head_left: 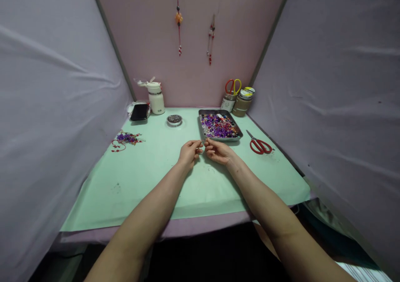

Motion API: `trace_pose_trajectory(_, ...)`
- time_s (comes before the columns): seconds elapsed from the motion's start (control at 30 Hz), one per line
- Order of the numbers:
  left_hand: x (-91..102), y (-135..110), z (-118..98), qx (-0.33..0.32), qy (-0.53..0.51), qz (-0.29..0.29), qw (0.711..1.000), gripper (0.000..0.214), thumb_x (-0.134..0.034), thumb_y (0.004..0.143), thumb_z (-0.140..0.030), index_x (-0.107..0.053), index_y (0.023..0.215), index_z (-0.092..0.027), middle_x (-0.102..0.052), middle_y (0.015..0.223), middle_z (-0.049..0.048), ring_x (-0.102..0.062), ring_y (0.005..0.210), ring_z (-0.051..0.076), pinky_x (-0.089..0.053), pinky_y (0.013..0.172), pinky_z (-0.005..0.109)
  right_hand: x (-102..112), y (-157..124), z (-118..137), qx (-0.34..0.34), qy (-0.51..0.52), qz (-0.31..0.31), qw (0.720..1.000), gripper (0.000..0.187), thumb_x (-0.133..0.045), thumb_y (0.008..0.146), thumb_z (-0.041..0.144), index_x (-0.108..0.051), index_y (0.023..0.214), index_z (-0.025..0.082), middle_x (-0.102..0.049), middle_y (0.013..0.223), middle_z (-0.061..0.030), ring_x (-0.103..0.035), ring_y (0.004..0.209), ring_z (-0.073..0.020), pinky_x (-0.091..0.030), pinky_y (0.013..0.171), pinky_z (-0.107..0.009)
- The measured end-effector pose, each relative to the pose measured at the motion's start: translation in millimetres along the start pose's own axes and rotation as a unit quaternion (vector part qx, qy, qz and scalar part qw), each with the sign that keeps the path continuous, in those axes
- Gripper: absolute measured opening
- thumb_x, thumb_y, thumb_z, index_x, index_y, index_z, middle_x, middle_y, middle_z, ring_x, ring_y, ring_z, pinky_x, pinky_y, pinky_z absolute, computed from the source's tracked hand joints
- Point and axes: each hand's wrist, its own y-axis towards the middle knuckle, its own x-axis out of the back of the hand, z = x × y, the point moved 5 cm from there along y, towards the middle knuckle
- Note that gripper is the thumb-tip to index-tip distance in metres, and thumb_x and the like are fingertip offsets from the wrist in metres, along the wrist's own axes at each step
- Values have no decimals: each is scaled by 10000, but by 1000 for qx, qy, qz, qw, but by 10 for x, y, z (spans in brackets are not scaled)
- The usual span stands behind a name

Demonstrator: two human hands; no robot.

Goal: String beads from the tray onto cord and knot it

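Observation:
My left hand (189, 153) and my right hand (218, 150) meet fingertip to fingertip over the middle of the table, just in front of the bead tray. Both are closed in a pinch. Something tiny, perhaps thin cord or a small bead, shows between them, too small to make out. Behind my right hand stands a metal tray (240, 138) full of purple, clear, red and dark beads (215, 126). Red-handled scissors (260, 144) lie to the right with their blades slightly apart.
At the left lies a pile of beaded cords (126, 138). Further back are a phone (139, 112), a white bottle (156, 101), a round clear container (174, 120), a jar with scissors (229, 102) and a lidded jar (242, 105). Two beaded pendants (178, 18) hang on the back wall. Fabric walls (337, 78) flank the table.

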Motion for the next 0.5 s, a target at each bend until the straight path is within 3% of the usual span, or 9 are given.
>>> trace_pose_trajectory(0.13, -1, -17, -54, -8, 17, -3, 1000, 118, -610, 776, -238, -563, 802, -133, -620, 766, 42, -543, 492, 48, -203, 364, 147, 34, -17, 41, 86, -133, -35, 987, 186, -753, 707, 187, -580, 755, 141, -552, 632, 37, -445, 483, -20, -333, 385, -97)
trace_pose_trajectory(0.27, -7, -9, -25, 11, 13, -7, 1000, 73, -574, 792, -198, -541, 781, -134, -603, 735, 37, -548, 493, 52, -252, 390, 151, 54, -41, 89, 167, -205, -78, 961, 272, -818, 609, 265, -604, 730, 148, -579, 651, 33, -521, 554, -45, -403, 442, -116)
trace_pose_trajectory(0.4, 27, 25, 4, 12, 28, -28, 999, 30, -533, 804, -162, -517, 810, -137, -568, 826, 42, -573, 529, 56, -252, 406, 163, 44, -49, 97, 167, -215, -77, 959, 264, -813, 621, 277, -616, 745, 152, -644, 726, 2, -576, 606, -63, -470, 496, -134)
trace_pose_trajectory(0.5, 155, 31, -91, -34, 128, -114, 985, 218, -576, 772, -173, -501, 977, -173, -551, 999, 70, -596, 577, 80, -331, 445, 194, 56, -62, 113, 163, -214, -107, 957, 205, -787, 665, 230, -614, 738, 149, -664, 733, -19, -597, 612, -70, -501, 518, -142)
